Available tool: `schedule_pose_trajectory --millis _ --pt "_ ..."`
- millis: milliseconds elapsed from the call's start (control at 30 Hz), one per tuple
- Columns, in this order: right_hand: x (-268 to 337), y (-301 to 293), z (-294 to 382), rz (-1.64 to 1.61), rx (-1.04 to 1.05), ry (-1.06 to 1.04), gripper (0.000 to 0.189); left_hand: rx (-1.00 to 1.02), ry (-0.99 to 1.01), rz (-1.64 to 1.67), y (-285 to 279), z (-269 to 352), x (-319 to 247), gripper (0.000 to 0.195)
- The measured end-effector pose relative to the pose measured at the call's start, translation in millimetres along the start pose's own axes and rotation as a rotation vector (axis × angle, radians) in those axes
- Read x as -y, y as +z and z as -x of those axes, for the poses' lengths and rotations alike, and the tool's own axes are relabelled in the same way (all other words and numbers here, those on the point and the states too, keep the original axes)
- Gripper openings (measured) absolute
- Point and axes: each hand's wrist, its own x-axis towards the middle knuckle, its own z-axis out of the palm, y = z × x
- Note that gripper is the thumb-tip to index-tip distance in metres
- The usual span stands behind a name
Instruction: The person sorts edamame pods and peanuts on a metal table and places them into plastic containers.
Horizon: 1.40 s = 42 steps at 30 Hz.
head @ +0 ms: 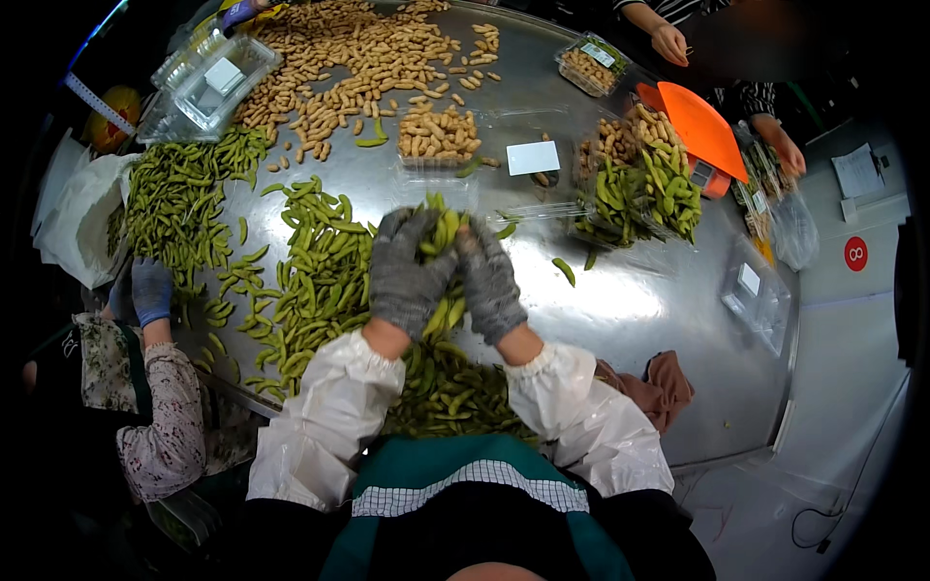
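Note:
Both of my hands wear grey knit gloves and cup a bunch of green edamame pods (442, 231) between them. My left hand (408, 272) wraps the bunch from the left, and my right hand (490, 282) closes on it from the right. Below and left of them spreads a heap of edamame pods (320, 269) on the metal table. Just beyond my hands stands a clear plastic clamshell box (437, 138) with peanuts in its far part; its near part is partly hidden by my hands.
A peanut pile (349, 54) covers the far left. Filled clamshells (639, 181) stand right, by an orange scale (701, 131). A brown cloth (654, 388) lies near my right sleeve. A co-worker's gloved hand (151, 290) is at the left edge; another person's hand (668, 43) is across.

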Motion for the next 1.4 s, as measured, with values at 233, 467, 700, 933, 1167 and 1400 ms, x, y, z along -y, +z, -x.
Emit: schedule_pose_trajectory --millis 233,467,700,933,1167,1400 --pt "25 -2 -100 0.238 -0.081 -0.442 0.04 -0.227 0.164 0.18 42 -89 28 0.048" --pt "-5 -22 -138 0.585 0.247 -0.338 0.032 0.152 0.078 -0.02 58 -106 78 0.045" --pt "-16 -41 -154 1.032 0.319 -0.732 0.029 0.52 -0.006 -0.075 39 -124 83 0.04" --pt "5 -31 -125 1.13 0.539 -0.484 0.026 0.795 0.284 -0.489 38 -118 75 0.034" --pt "-5 -43 -133 1.097 0.475 -0.524 0.018 0.598 0.322 -0.496 56 -104 70 0.043" --pt "17 -49 -136 1.047 0.249 -0.37 0.019 0.538 0.181 -0.514 44 -112 74 0.047"
